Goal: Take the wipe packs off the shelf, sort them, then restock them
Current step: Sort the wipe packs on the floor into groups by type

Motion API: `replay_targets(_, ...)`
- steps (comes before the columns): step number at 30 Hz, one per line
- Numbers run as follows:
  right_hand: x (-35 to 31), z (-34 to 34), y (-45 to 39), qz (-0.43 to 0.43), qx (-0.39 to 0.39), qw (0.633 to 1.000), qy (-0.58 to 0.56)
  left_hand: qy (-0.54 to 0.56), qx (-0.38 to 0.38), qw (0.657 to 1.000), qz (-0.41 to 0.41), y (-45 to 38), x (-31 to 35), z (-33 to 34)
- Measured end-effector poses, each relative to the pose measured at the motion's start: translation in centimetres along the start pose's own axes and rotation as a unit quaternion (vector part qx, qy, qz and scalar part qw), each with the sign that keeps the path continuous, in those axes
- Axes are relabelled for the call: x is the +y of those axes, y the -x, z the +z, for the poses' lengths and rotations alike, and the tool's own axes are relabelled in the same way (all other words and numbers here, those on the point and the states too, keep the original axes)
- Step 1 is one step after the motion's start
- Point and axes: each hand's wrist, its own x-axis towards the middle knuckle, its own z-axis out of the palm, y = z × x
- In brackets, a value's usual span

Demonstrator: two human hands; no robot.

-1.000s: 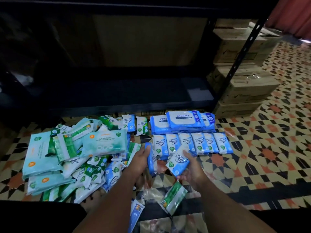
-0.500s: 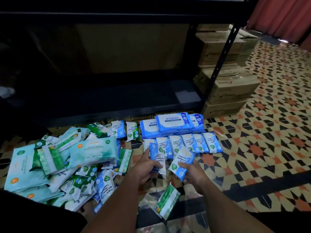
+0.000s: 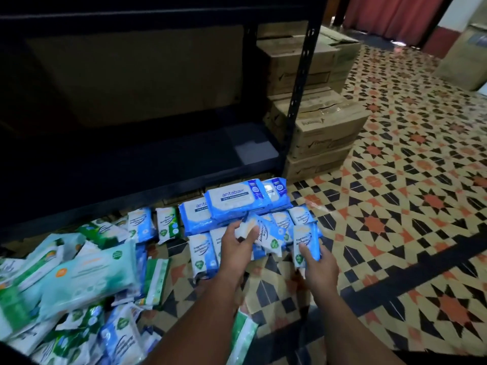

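Above the tiled floor (image 3: 395, 233), two hands (image 3: 276, 259) each hold one blue pack (image 3: 307, 242).

wipe packs (image 3: 232, 204) before shelf (image 3: 158, 164), boxes (image 3: 321, 127) right

one head-worn wide-angle view looks forward and down from close above the patterned tile floor (image 3: 395, 233), facing the black metal shelf unit (image 3: 297, 101); both forearms reach in from the bottom edge.
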Motion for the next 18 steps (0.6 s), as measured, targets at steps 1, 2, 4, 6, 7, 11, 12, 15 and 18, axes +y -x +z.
replay_targets(1, -0.2, 0.1, -0.6, -0.006, 0.019, 1.000, 0.004, -0.016, -0.013, 1.000, 0.009, -0.5, 0.1, 1.0)
replay_targets(2, -0.6, 0.1, -1.1, -0.005, 0.036, 0.999, 0.008, -0.026, -0.022, 0.999, 0.016, -1.1, 0.1, 2.0)
replay_targets(4, -1.3, 0.4, -2.4, 0.005, 0.059, 0.998, 0.024, -0.053, -0.035, 0.998, 0.019, -2.0, 0.4, 4.0)
replay_targets(6, -2.0, 0.5, -3.7, 0.009, 0.077, 0.996, 0.037, -0.109, -0.037, 0.993, 0.032, -3.0, 0.5, 5.7)
replay_targets(7, -2.2, 0.6, -4.4, 0.011, 0.085, 0.996, 0.040, -0.149, -0.033, 0.987, 0.046, -3.6, 0.4, 6.4)
replay_targets(11, -2.0, 0.4, -7.5, 0.033, 0.111, 0.991, 0.061, -0.239, -0.038, 0.964, 0.115, -6.0, -0.5, 8.9)
replay_targets(12, -1.9, 0.3, -8.3, 0.043, 0.118, 0.990, 0.064, -0.255, -0.039, 0.957, 0.131, -6.5, -0.8, 9.5)
replay_targets(15, -1.8, 0.3, -10.1, 0.058, 0.121, 0.990, 0.037, -0.313, -0.047, 0.932, 0.174, -7.5, -1.4, 11.0)
replay_targets(18, -1.4, 0.8, -11.2, 0.064, 0.102, 0.993, 0.014, -0.329, -0.056, 0.926, 0.176, -8.6, -2.3, 11.7)
